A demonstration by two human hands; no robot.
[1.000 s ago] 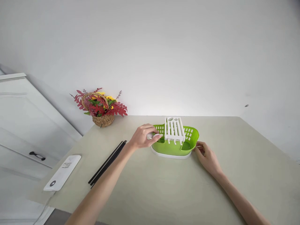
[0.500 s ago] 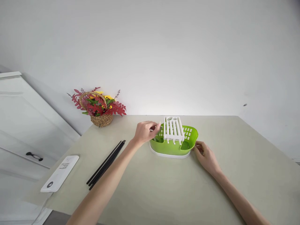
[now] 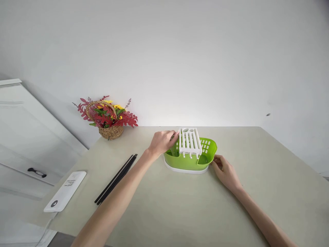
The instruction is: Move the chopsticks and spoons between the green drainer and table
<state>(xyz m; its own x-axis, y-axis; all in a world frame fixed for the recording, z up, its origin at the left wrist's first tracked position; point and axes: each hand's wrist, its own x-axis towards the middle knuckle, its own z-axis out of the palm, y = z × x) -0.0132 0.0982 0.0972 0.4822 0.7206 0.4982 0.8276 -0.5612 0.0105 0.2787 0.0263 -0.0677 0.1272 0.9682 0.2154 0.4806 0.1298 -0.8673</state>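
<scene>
A green plastic basket (image 3: pixel 187 164) with a slotted back wall stands upright on a white oval base tray (image 3: pixel 185 171). Across its middle sits a white slotted rack (image 3: pixel 190 141) with two round holes at the back and small hooks along the front. At the basket's left end, my left hand (image 3: pixel 162 142) has its fingers curled over the rim, close to the rack's left side; the fingertips are partly hidden. My right hand (image 3: pixel 226 172) holds the right end low down, thumb in front and bent fingers behind.
Several black chopsticks (image 3: pixel 117 178) lie left of my left forearm. A white power strip (image 3: pixel 65 192) with a cable is near the table's left edge. A wicker basket of artificial flowers (image 3: pixel 111 132) stands at the back left, by the wall. A white cabinet (image 3: pixel 31 137) borders the table's left side.
My left hand has shifted slightly right and its fingers have come closer to the white rack. My right hand and the basket stay practically where they were.
</scene>
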